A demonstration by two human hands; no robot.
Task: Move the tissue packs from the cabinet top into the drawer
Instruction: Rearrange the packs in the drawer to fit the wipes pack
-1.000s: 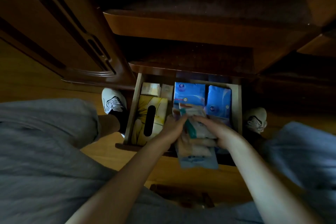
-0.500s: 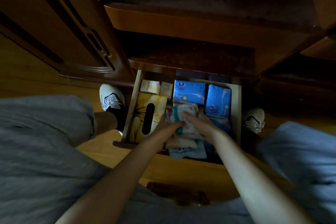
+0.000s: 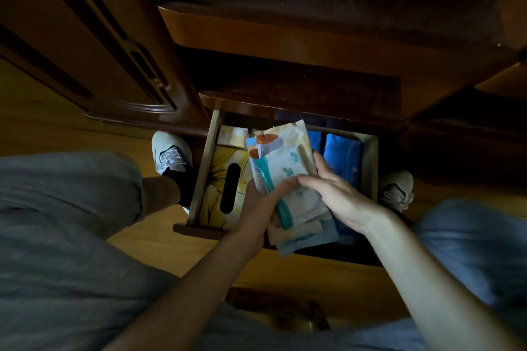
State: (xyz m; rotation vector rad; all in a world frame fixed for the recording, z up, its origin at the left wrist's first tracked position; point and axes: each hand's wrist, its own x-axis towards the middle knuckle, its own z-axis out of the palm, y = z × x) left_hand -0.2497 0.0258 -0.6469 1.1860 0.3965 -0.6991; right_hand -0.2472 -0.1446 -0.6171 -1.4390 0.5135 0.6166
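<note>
Open drawer (image 3: 370, 162), yellow tissue box (image 3: 216, 179), blue packs (image 3: 342, 157)

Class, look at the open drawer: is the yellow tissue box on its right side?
No, the yellow tissue box lies on the left side of the drawer, while blue packs fill the right side.

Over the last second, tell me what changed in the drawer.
Both hands, left and right, have tilted the bundle of tissue packs up, so its far end now covers the blue pack at the back. The grip has not been let go. The yellow tissue box, the right-hand blue pack and the drawer stayed put.
</note>
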